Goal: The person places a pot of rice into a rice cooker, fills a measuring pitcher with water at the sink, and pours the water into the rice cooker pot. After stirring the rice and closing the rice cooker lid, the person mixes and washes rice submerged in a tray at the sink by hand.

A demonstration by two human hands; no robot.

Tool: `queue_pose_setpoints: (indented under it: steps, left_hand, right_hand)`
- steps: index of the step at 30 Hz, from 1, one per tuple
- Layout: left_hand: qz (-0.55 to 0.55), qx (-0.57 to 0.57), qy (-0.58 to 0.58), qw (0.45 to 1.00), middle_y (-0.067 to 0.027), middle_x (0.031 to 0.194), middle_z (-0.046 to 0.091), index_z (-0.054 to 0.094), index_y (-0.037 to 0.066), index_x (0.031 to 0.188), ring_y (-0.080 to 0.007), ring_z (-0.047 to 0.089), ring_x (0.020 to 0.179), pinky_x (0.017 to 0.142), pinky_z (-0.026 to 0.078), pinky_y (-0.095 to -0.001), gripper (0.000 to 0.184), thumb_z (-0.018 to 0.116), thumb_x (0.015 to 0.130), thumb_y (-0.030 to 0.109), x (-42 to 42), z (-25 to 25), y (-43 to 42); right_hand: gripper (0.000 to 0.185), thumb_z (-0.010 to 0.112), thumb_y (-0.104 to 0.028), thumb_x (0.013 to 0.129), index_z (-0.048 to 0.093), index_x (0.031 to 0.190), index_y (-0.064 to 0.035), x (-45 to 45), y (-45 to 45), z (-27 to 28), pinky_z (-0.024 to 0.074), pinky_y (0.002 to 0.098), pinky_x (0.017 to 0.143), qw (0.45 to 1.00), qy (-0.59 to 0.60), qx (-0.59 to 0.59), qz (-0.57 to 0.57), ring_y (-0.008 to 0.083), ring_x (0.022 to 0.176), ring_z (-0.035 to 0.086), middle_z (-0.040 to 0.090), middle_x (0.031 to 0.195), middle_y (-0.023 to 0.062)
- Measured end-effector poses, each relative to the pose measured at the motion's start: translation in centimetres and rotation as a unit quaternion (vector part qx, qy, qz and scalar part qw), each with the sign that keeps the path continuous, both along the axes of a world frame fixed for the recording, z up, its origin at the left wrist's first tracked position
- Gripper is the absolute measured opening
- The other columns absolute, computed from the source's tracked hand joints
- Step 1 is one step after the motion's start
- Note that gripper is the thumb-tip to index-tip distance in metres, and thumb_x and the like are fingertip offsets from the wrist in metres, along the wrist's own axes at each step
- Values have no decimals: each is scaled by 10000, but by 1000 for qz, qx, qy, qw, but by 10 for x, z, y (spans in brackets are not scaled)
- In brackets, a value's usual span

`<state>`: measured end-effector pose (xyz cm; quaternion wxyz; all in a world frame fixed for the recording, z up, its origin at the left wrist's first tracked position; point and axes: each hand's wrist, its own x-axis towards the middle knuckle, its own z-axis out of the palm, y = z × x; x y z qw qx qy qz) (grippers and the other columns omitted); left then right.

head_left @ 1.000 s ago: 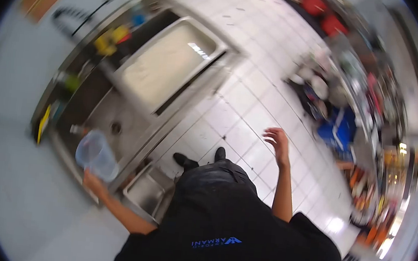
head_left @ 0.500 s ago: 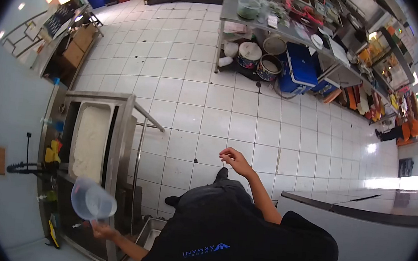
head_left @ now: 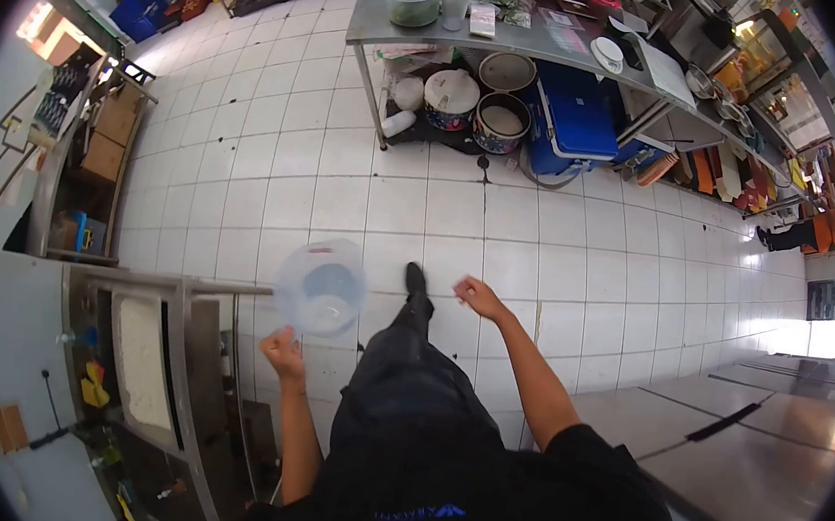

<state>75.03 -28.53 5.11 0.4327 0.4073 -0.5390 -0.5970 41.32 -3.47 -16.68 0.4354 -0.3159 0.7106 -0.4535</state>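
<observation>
My left hand is closed on the handle of a clear plastic measuring jug, held out over the floor in front of me. Nothing shows inside the jug. My right hand is in the air to the right of the jug, fingers curled in and nothing seen in them. Off to my left, a long metal pan is set into a steel stand, with a white substance in it.
Ahead stands a steel table with a green-filled tub on top; pots and a blue cooler are below. Metal-topped units line my right. Cardboard boxes sit at left. A person in orange is far right.
I have stepped forward and turned, so the steel table looks nearer. My left hand has swung the jug from beside the pan to in front of me. My right hand's fingers have curled in.
</observation>
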Motion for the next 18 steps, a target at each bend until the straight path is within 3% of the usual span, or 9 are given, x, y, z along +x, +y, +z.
queue_pose_setpoints:
  steps: [2,4,6,11,16,18]
  left_hand:
    - [-96,-70,-63,991,45,492,348,339,110,521,-51,251,449,416,170,-277,453,580,901,162,-63,-34,-19]
    - [-181,-106,-72,975,17,489,327,338,64,525,-71,273,467,437,178,-308,469,596,895,194,-128,-78,-39]
    - [-240,-106,-109,959,9,477,312,321,58,521,-91,263,452,438,167,-309,486,556,909,231,-202,-93,-50]
    - [-314,-133,-124,932,-17,481,308,335,17,551,-114,279,451,447,179,-333,477,552,897,263,-377,-151,-71]
    - [-336,-136,-168,917,-25,510,307,339,8,574,-102,285,489,459,197,-333,450,580,886,225,-512,-239,-86]
    - [-359,-144,-172,906,-21,517,328,419,-19,581,-89,300,502,465,215,-317,414,603,882,199,-566,-260,-93]
  right_hand:
    - [226,593,-273,968,606,1060,-67,-21,31,-21,496,273,686,992,-74,27,-99,109,785,612,636,888,34]
    - [221,588,-272,973,602,1069,-74,-38,61,-23,498,269,700,983,-76,114,-120,115,800,612,638,907,26]
    - [221,588,-256,965,611,1058,-56,-44,81,4,498,280,701,948,-165,132,-238,135,821,623,650,917,36]
    - [221,582,-235,974,586,1107,-59,-91,99,48,510,285,751,875,-251,147,-388,153,899,648,669,1007,65]
    - [234,575,-225,981,578,1137,-51,-156,92,23,497,286,796,865,-263,117,-410,154,920,636,660,1046,80]
    - [237,569,-220,986,573,1151,-51,-181,86,6,488,282,811,864,-280,94,-406,153,933,629,655,1056,78]
